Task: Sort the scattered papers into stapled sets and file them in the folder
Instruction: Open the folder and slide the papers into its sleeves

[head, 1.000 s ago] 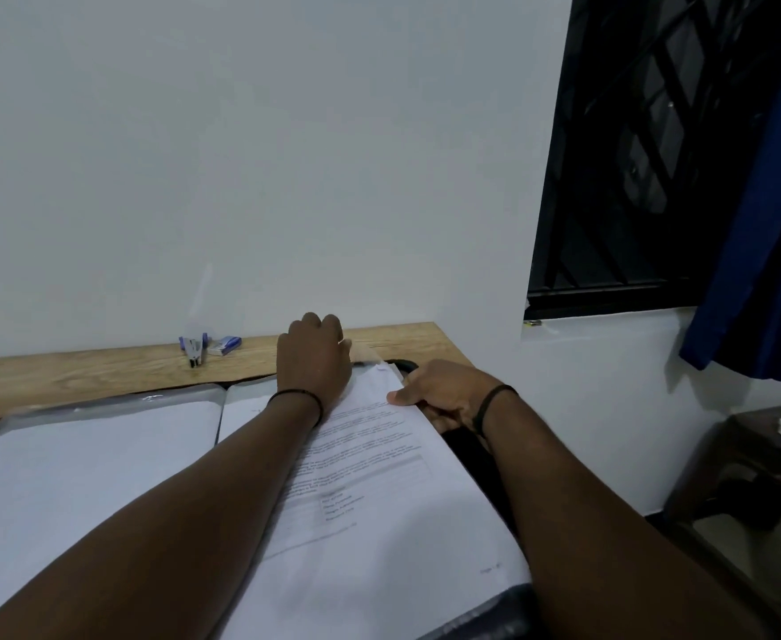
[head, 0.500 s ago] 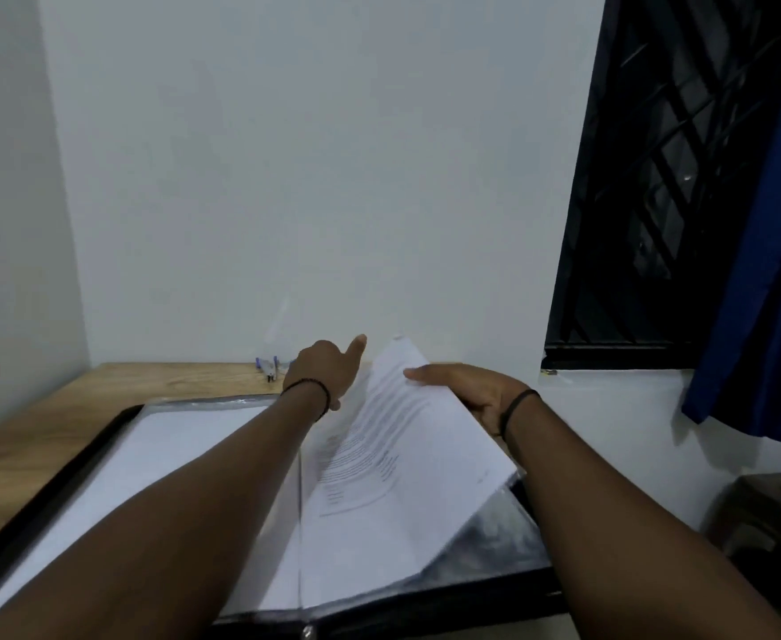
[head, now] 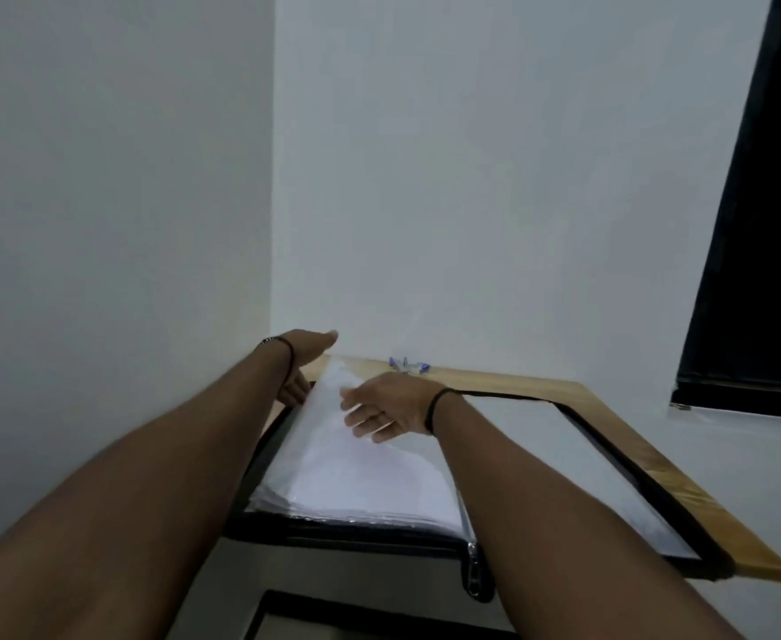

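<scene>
Open black folder (head: 628, 468) lying flat on the wooden table (head: 684, 496), zip at its near edge. Stack of white papers (head: 356, 468) in clear sleeves piled on the folder's left half, toward 10 o'clock from the zip. Right hand (head: 386, 408) laid on top of that stack, fingers straight and slightly spread, pointing to 9 o'clock. Left hand (head: 303, 362) at the stack's far left edge, thumb stretched toward 1 o'clock; fingers tucked behind the paper edge, grip impossible to tell. Small blue-and-silver item, blurred (head: 407, 364), at 12 o'clock by the wall (head: 495, 200).
</scene>
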